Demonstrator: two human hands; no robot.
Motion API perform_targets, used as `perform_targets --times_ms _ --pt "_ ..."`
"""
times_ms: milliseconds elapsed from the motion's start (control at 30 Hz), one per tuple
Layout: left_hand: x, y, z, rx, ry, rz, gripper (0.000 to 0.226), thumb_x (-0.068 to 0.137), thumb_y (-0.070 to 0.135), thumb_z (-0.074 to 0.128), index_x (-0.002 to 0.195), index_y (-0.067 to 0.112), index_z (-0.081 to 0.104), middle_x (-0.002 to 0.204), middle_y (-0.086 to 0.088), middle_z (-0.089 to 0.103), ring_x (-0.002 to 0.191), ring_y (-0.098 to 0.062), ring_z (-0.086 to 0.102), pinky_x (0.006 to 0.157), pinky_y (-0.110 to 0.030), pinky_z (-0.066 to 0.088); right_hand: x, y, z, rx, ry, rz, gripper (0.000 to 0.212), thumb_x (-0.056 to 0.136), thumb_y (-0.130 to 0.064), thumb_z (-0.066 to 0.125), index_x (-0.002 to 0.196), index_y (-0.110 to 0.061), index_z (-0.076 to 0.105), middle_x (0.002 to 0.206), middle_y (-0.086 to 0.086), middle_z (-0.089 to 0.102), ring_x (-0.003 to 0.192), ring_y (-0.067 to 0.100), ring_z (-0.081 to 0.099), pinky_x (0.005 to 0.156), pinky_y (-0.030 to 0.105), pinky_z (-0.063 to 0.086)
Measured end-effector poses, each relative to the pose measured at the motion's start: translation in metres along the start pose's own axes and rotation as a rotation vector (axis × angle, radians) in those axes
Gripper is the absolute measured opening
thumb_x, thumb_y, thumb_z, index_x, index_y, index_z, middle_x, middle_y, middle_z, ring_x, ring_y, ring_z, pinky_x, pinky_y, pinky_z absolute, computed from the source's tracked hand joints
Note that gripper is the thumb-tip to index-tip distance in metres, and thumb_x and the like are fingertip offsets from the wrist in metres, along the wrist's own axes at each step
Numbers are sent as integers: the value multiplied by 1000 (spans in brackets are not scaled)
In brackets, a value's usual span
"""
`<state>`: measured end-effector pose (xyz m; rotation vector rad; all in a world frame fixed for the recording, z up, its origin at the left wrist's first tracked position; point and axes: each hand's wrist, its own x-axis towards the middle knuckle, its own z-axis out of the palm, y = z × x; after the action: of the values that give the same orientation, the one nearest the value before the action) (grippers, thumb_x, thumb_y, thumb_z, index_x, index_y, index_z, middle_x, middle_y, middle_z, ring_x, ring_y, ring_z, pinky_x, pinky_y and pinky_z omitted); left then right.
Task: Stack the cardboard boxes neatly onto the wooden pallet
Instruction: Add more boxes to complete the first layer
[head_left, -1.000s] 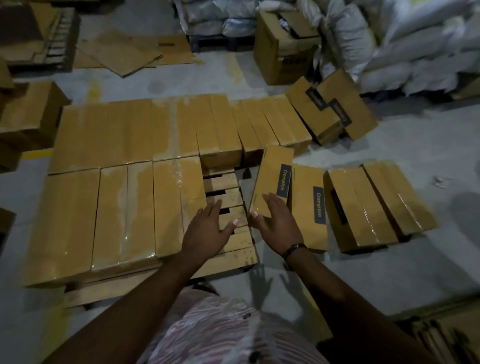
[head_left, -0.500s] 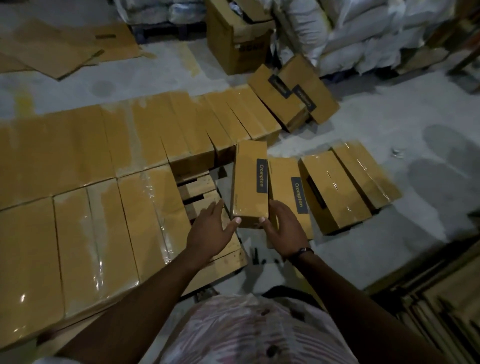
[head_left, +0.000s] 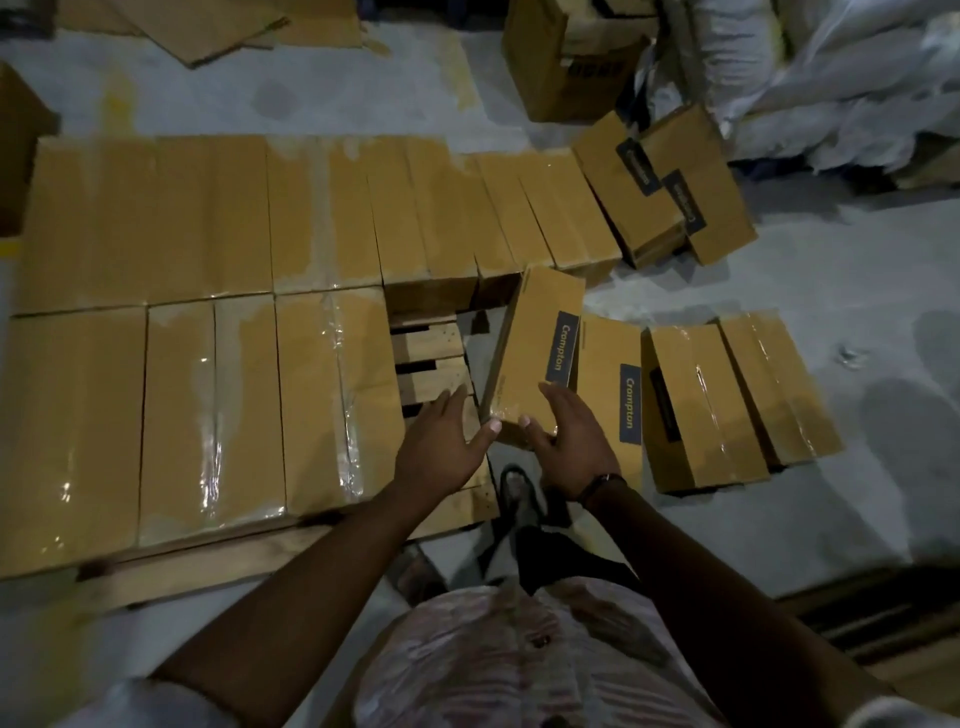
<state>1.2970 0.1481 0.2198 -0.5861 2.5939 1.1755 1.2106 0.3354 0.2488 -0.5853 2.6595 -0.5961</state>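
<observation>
A long cardboard box (head_left: 530, 343) with a dark "Crompton" label is tilted up at the pallet's right edge, over the one bare patch of wooden slats (head_left: 428, 358). My right hand (head_left: 574, 447) grips its near end, thumb on top. My left hand (head_left: 441, 447) has straight fingers against the box's near left corner, thumb touching it. The wooden pallet (head_left: 218, 564) carries a layer of several taped boxes (head_left: 208, 332) covering the remainder of its top. More boxes (head_left: 691, 400) lie on the floor to the right.
Two labelled boxes (head_left: 660, 182) lean against the pallet's far right corner. An open carton (head_left: 566, 57) and white sacks (head_left: 841, 78) stand behind. Flattened cardboard (head_left: 234, 21) lies at the far left. My foot (head_left: 514, 493) is beside the pallet. Dark boards (head_left: 883, 623) sit at the lower right.
The labelled box has been lifted and tilted toward the pallet's gap. Both hands moved onto its near end from hovering over it. The camera view shifted.
</observation>
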Motion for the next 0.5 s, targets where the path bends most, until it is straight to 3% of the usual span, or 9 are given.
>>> perform_targets --times_ms 300,400,500 --pt "16 14 27 -13 57 -81 84 98 69 44 163 19 24 167 -8 29 151 -30 31 118 -43 34 25 38 18 8 -133 -43 65 102 -53 47 155 -16 38 161 9 36 150 25 29 120 41 28" --pt "33 25 46 -17 65 -150 85 97 72 42 163 21 23 167 -9 29 151 -30 32 119 -48 34 42 63 27 -22 -133 -101 71 99 -58 41 149 -7 47 151 17 49 142 33 41 116 44 36" --pt "60 31 74 -48 55 -221 86 97 73 41 163 21 25 166 -8 32 149 -30 34 117 -49 36 78 91 37 -2 -179 -38 76 96 -60 42 148 -5 47 151 18 49 142 33 41 116 42 34"
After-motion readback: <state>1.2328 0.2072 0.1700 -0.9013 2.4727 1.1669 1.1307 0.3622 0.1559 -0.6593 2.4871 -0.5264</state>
